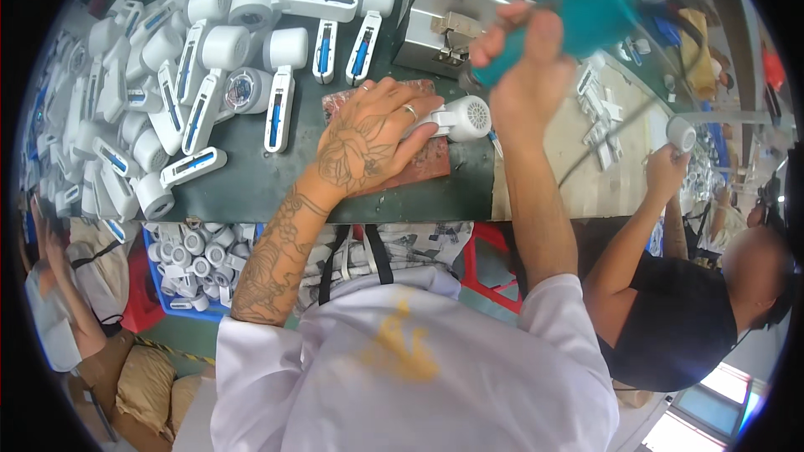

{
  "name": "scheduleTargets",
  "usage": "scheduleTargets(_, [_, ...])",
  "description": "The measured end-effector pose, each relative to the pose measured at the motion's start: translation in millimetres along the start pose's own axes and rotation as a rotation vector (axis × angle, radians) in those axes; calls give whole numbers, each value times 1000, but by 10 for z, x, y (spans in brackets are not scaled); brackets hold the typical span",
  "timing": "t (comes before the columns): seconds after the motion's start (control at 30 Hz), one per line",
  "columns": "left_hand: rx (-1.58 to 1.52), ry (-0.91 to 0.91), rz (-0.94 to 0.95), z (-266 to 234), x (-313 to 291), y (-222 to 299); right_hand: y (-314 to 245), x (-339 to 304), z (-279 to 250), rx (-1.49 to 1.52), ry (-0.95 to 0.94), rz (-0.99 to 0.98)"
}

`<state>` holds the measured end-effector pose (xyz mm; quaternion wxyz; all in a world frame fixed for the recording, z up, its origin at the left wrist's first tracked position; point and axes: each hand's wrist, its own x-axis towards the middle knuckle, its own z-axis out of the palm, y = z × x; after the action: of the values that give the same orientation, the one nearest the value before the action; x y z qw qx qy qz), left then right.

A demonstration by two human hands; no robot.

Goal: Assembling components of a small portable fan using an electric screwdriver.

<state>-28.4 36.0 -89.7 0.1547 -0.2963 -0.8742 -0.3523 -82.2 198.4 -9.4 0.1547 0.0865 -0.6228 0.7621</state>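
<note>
My left hand, tattooed and wearing rings, lies over a white handheld fan and grips its handle. The fan rests on a worn reddish block, its round, perforated head poking out to the right of my fingers; most of the handle is hidden under my hand. Raised to the right, my right hand is wrapped round a teal power screwdriver, blurred by motion. Its tip is near the front of a grey metal machine, and I cannot tell whether they touch.
Many white fans, several with open handles showing blue cylinders, crowd the table's left. A blue crate of white round parts stands below. White parts lie on cardboard at right. Beside me, a person's hand holds a white fan head. A cable crosses there.
</note>
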Motion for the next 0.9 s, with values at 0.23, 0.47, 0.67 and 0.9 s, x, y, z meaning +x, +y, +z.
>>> scheduleTargets(0.23, [-1,-62,-24,-5,26,12,6,-349,-216,-37,-141,-31])
scheduleTargets(0.47, [-19,-67,-21,9,60,20,103,-388,-245,-75,-158,-28])
scheduleTargets(0.67, [21,-63,-8,3,20,-47,296,-448,-205,-21,-112,-26])
scheduleTargets(0.9, [46,-27,-37,-12,-49,-5,240,-471,-243,109,-64,42])
